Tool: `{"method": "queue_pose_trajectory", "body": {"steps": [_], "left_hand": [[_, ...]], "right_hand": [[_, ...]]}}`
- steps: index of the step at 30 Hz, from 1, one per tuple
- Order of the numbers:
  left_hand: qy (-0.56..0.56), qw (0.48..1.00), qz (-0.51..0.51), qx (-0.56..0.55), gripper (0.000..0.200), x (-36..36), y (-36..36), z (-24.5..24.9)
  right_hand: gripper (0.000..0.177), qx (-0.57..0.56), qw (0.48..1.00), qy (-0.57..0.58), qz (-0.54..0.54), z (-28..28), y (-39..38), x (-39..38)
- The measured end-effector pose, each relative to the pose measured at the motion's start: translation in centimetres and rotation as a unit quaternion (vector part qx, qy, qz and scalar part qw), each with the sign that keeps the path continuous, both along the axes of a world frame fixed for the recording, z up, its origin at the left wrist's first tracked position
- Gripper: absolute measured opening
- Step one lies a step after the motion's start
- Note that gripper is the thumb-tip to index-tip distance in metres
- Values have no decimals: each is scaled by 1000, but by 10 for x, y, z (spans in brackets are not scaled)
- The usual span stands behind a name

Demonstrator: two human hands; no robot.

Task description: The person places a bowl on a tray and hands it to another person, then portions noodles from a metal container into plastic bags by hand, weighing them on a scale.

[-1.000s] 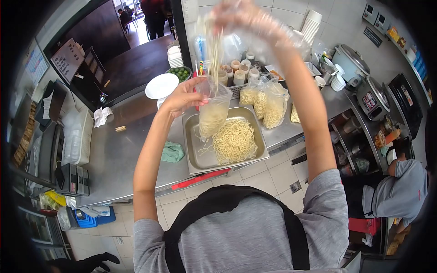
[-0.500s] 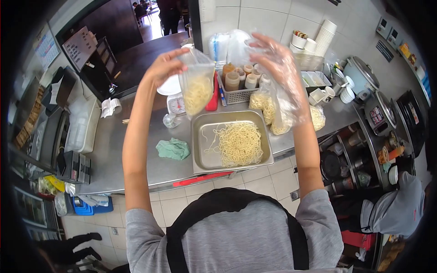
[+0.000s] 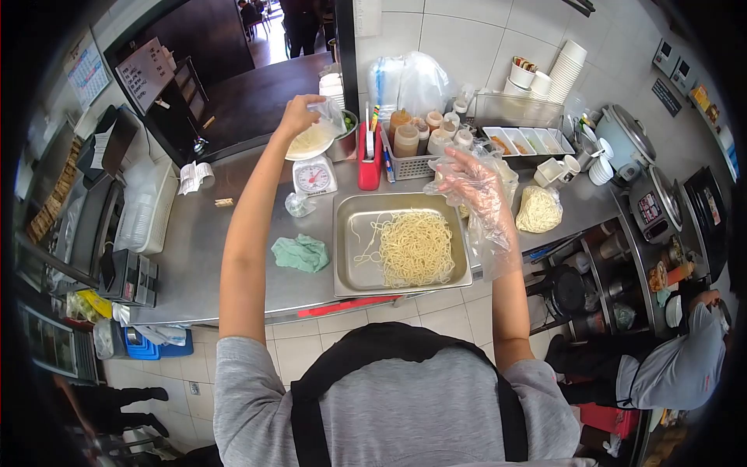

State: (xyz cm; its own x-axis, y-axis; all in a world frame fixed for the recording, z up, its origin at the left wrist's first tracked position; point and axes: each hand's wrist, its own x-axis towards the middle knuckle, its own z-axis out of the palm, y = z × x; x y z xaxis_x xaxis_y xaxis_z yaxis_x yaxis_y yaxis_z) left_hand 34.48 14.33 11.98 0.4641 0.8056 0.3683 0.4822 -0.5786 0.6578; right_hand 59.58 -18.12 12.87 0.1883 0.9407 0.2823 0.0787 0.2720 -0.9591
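My left hand is closed on the top of a clear plastic bag of noodles, which rests on the plate of a small kitchen scale. My right hand, in a loose clear plastic glove, hovers above the right rim of a metal tray. Its fingers are spread and hold nothing. A pile of cooked noodles fills the right part of that tray. Bagged noodles lie behind my right hand, partly hidden by it, and another noodle bag sits farther right.
A green cloth and a knotted plastic bag lie left of the tray. Behind it stand a red tape dispenser and a basket of sauce bottles. A divided topping box is at the back right. A person stands to the right.
My left hand has lowered the noodle bag from midair onto the scale plate. My right hand has come down from above the bottles toward the tray's right side.
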Motion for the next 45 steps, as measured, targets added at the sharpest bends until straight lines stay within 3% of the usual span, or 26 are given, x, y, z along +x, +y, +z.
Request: {"method": "queue_pose_trajectory", "body": {"steps": [7,10,13,15,16,18,20,23,26,27,29,30,31,32,33,34,36,39,42,45], "left_hand": [[22,999,-38,0,36,8,-17,-23],[90,950,-16,297,32,8,-34,-31],[122,970,41,207,28,17,-88,-13],[137,982,-48,124,26,31,-141,-2],[122,976,-180,8,30,34,-169,-2],[181,920,-317,-142,43,43,-224,-11],[193,906,-338,-167,40,52,-266,-31],[138,931,-317,-114,32,69,-285,-75],[188,898,-370,-148,25,58,-278,-64],[212,887,-373,-169,24,52,-269,-52],[261,908,-321,-71,25,38,-232,-23],[270,942,-196,-49,27,39,-221,-1],[243,958,-146,46,29,37,-196,4],[263,962,-51,61,34,39,-166,1],[274,960,0,59,37,41,-139,-5],[283,956,52,56,42,42,-116,-12],[358,931,43,50,49,42,-79,-30],[299,938,162,75,39,42,-53,-55],[227,946,147,178,36,33,-61,-42],[197,895,148,372,36,27,-66,-40]], "right_hand": [[64,-32,997,63,34,-5,-5,-6],[73,-19,998,37,50,-21,4,-5],[79,-17,996,60,58,-31,12,-8],[84,-17,991,123,40,-33,17,-21],[85,-9,989,149,23,-38,20,-26],[89,7,979,201,-12,-52,28,-35],[87,3,973,227,-33,-63,39,-44],[88,8,957,288,-37,-66,50,-49],[86,95,944,304,-80,-71,68,-38],[78,117,964,203,-121,-79,77,-30],[56,141,977,33,-159,-88,85,-21],[44,149,975,-34,-160,-88,83,-21],[36,69,982,-146,-95,-95,81,-22],[28,-14,967,-254,-26,-107,81,-24],[24,-30,898,-439,30,-127,81,-34],[21,-44,790,-605,86,-144,77,-49],[16,-137,742,-616,226,-148,47,-79],[13,55,655,-713,246,-188,15,-76],[12,44,643,-737,204,-180,5,-60],[15,60,652,-718,236,-190,14,-46]]}}
